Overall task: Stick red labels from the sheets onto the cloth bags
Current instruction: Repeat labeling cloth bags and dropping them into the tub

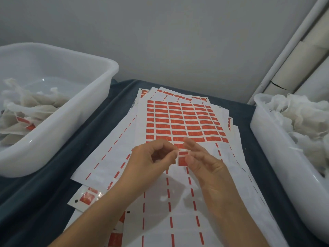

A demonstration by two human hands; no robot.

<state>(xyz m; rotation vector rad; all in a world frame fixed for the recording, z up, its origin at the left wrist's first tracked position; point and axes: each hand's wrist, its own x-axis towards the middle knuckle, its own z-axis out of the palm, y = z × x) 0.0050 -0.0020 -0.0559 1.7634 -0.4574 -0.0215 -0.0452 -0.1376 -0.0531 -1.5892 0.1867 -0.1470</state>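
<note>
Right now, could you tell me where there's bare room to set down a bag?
Bare dark cloth shows between the left tub and the label sheets, narrower beside the right tub. The centre is crowded with sheets and both hands.

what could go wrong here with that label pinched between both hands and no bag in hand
1. Both the left hand and the right hand pinch the peeled red label, so it may curl or stick to fingertips.
2. The cloth bags lie in the right tub; reaching for one means holding the label one-handed, which could fold it.
3. If dropped, it might stick onto the label sheets right below.
</note>
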